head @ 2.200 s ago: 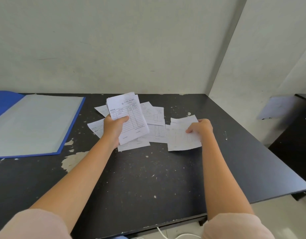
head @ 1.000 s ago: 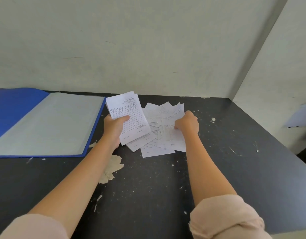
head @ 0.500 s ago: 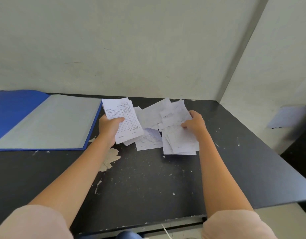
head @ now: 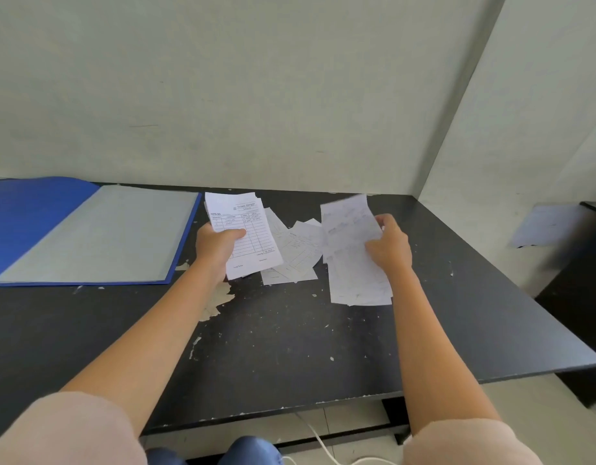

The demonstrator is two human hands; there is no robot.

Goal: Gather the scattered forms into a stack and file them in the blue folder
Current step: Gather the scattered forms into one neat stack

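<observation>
Head view: left hand (head: 217, 245) and right hand (head: 388, 246) each grip forms (head: 246, 229).

my left hand (head: 217, 245) grips neat stack of forms (head: 243, 233), thumb across printed top sheet, held above black table (head: 289, 347). my right hand (head: 388, 246) pinches loose bunch of forms (head: 352, 260), sheets fanned and blurred. few scattered forms (head: 294, 253) lie flat on table between hands. blue folder (head: 81, 234) lies open at left, near stack.

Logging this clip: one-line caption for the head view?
Each hand, left hand and right hand, holds forms over loose forms beside the open blue folder.
</observation>
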